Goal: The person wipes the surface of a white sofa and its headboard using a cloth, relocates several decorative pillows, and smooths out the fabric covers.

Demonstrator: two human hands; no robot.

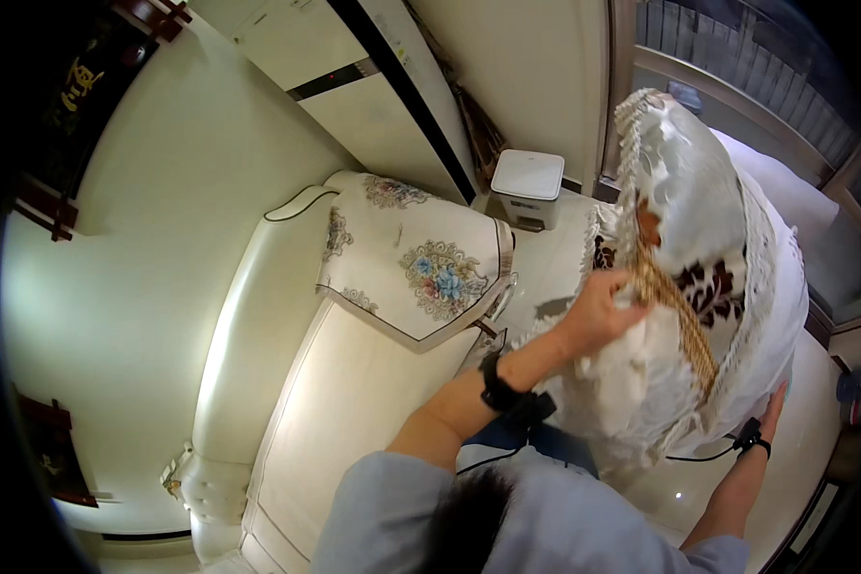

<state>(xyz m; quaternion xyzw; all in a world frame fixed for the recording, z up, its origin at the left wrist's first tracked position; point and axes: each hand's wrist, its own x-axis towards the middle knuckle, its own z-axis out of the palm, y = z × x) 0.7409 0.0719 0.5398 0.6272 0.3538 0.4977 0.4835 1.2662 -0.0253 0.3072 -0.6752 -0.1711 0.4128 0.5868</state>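
Note:
In front of me to the right stands a large, bulging cushion-like bundle in a white satiny cover (689, 206). The cover has braided, fringed edging, a brown leaf pattern and a gold woven band (674, 311). My left hand (603, 314) is closed on the cover's fabric beside that band, thumb and fingers bent together. Low on the bundle's right side rests my right hand (773, 413), its visible fingers stretched out along the white surface; part of it is hidden. Both wrists wear black bands with small devices. What fills the cover cannot be seen.
A cream sofa (354, 383) runs along the left wall, with a flowered cloth (445, 277) over its far end. Beyond stand a white lidded bin (528, 177) and a tall white appliance (335, 77). Glazed framing (737, 62) is at the far right. A dark cable (698, 457) hangs below the bundle.

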